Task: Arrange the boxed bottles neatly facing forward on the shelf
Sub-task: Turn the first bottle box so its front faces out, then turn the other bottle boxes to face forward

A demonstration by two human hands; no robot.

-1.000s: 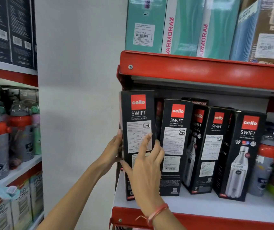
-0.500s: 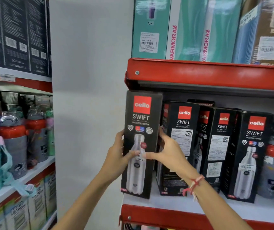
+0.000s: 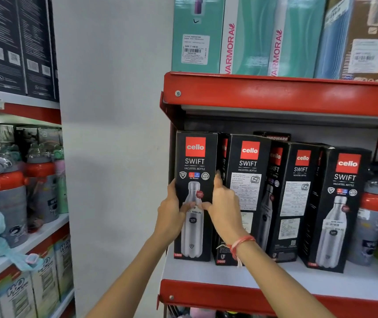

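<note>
Red shelf (image 3: 275,292), centre frame: left hand (image 3: 172,216) and right hand (image 3: 225,210) clasp the leftmost box (image 3: 194,171) — front showing. Best pushed back squarely — level with its neighbours.

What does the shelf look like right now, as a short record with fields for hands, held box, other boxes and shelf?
left hand: grips left edge of leftmost box
right hand: grips its right edge
leftmost box: upright at shelf end, bottle picture facing forward
second box: label panel facing forward
third box: label panel forward
fourth box: bottle picture forward
shelf: white, red front edge
</note>
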